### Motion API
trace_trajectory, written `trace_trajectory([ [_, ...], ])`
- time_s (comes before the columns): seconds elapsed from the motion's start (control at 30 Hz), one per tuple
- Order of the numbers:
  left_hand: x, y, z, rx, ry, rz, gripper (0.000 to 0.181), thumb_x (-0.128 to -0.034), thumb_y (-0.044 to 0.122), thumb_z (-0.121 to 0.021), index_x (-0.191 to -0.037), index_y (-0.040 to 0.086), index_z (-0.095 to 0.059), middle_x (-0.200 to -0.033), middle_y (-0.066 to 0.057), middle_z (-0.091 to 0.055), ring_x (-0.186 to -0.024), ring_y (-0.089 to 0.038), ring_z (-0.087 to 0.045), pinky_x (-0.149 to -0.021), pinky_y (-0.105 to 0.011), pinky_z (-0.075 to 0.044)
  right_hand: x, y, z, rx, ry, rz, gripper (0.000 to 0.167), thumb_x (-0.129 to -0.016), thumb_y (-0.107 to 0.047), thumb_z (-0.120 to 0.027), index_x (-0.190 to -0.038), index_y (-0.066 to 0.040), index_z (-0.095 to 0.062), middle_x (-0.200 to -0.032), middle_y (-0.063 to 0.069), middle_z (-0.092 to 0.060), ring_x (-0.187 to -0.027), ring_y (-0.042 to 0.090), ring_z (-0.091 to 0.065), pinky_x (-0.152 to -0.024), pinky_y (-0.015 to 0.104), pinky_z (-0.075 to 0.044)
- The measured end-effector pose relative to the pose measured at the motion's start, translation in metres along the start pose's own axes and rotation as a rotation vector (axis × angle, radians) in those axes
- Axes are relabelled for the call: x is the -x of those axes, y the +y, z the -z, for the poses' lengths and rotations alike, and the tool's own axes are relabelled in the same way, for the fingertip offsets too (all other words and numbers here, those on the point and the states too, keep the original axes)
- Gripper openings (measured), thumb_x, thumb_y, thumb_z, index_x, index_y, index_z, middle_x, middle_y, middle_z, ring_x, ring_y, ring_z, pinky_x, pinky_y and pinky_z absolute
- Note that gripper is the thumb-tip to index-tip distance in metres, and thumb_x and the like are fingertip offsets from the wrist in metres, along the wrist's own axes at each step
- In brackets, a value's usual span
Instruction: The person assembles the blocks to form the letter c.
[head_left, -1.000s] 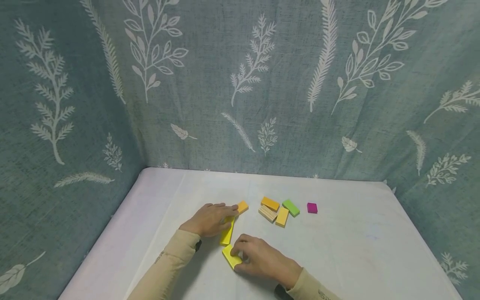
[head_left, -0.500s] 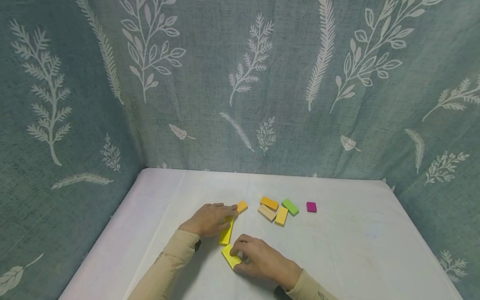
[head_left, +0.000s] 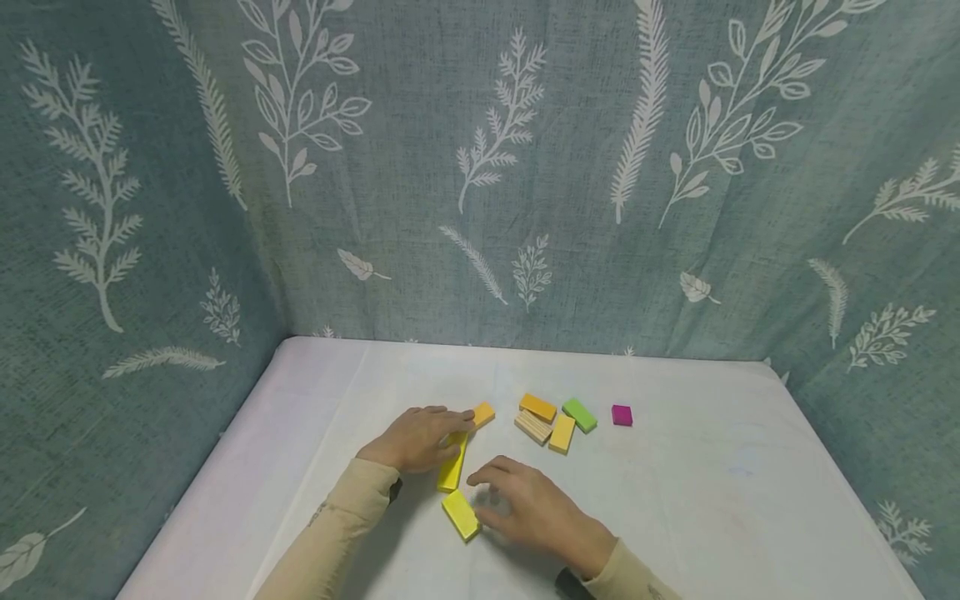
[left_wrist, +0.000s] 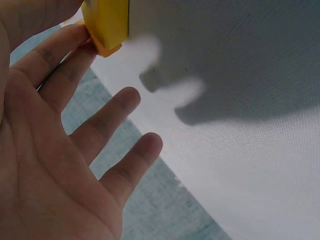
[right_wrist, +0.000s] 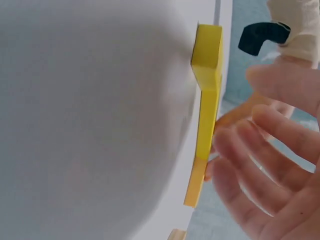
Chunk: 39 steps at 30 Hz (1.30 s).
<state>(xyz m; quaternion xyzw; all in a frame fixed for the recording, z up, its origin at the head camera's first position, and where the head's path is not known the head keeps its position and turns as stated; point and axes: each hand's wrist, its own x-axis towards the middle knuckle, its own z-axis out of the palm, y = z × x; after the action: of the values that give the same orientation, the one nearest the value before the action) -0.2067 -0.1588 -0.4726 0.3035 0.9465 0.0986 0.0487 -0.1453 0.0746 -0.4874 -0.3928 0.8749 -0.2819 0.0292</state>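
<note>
In the head view my left hand [head_left: 416,439] lies over the far part of a long yellow block [head_left: 452,473], thumb and fingers on it. An orange block [head_left: 483,415] touches its far end, beside my fingertips. The left wrist view has the yellow block [left_wrist: 112,20] pinched, with two other fingers spread free. A shorter yellow block [head_left: 461,515] lies angled at the near end. My right hand [head_left: 536,508] is just right of it, fingers relaxed and holding nothing. In the right wrist view the right hand [right_wrist: 275,160] is beside the row of blocks.
Right of the row, on the white cloth [head_left: 675,483], lie an upper orange block [head_left: 538,407], a ridged wooden piece [head_left: 533,427], a light-orange block [head_left: 562,434], a green block [head_left: 580,415] and a magenta block [head_left: 622,415]. Patterned fabric [head_left: 420,167] stands behind.
My right hand has let go of the shorter yellow block and drawn slightly to the right, its fingers spreading. The left hand and the blocks stay put.
</note>
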Motion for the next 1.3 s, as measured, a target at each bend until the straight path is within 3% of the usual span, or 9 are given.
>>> trace_trajectory([
  [0.1,0.0,0.0,0.0,0.006,-0.004,0.002,0.039,-0.0982,0.022,-0.068,-0.137,0.016,-0.065,-0.149,-0.001,-0.055,-0.131,-0.034,-0.055,-0.107,-0.054,-0.046,0.002,0.003,0.002,0.027,0.111,0.022,0.037,-0.09,-0.02,-0.078,-0.126,-0.018,-0.067,-0.122,-0.009,-0.064,-0.101,0.005,-0.064,-0.087,0.021,-0.056],
  [0.27,-0.001,-0.001,-0.002,0.01,-0.008,0.009,0.04,-0.0978,0.023,-0.069,-0.137,0.015,-0.065,-0.149,-0.001,-0.055,-0.131,-0.031,-0.055,-0.109,-0.051,-0.045,0.004,0.01,0.01,0.069,0.301,0.04,0.046,-0.087,-0.016,-0.081,-0.13,-0.018,-0.065,-0.131,-0.008,-0.062,-0.121,0.008,-0.059,-0.102,0.029,-0.052],
  [0.53,0.0,-0.001,-0.002,0.017,-0.006,0.008,0.04,-0.0978,0.022,-0.068,-0.137,0.014,-0.065,-0.149,-0.001,-0.055,-0.131,-0.03,-0.055,-0.109,-0.05,-0.045,0.005,0.028,0.027,0.144,0.448,0.079,0.054,-0.082,-0.011,-0.085,-0.131,-0.011,-0.064,-0.131,0.003,-0.063,-0.124,0.018,-0.06,-0.101,0.036,-0.053],
  [0.8,0.0,0.001,0.0,0.013,-0.009,0.013,0.04,-0.098,0.023,-0.068,-0.137,0.016,-0.065,-0.149,0.0,-0.055,-0.132,-0.028,-0.055,-0.11,-0.049,-0.045,0.003,0.045,0.04,0.167,0.478,0.033,0.051,-0.083,-0.008,-0.083,-0.13,-0.012,-0.065,-0.131,0.003,-0.062,-0.12,0.018,-0.061,-0.098,0.037,-0.055],
  [1.03,0.0,0.001,0.001,0.013,-0.007,0.024,0.039,-0.0981,0.022,-0.068,-0.136,0.016,-0.065,-0.149,0.001,-0.054,-0.131,-0.028,-0.055,-0.109,-0.048,-0.046,0.0,0.057,0.043,0.189,0.503,0.04,0.051,-0.08,-0.007,-0.084,-0.128,-0.008,-0.067,-0.128,0.008,-0.065,-0.116,0.023,-0.063,-0.094,0.041,-0.057],
  [1.3,-0.001,0.002,-0.001,0.018,-0.024,0.047,0.04,-0.0986,0.024,-0.067,-0.137,0.017,-0.065,-0.15,0.003,-0.054,-0.133,-0.026,-0.054,-0.111,-0.048,-0.044,-0.006,0.062,0.04,0.231,0.472,0.017,0.052,-0.079,-0.008,-0.085,-0.128,-0.006,-0.067,-0.126,0.01,-0.066,-0.108,0.025,-0.065,-0.089,0.041,-0.058],
])
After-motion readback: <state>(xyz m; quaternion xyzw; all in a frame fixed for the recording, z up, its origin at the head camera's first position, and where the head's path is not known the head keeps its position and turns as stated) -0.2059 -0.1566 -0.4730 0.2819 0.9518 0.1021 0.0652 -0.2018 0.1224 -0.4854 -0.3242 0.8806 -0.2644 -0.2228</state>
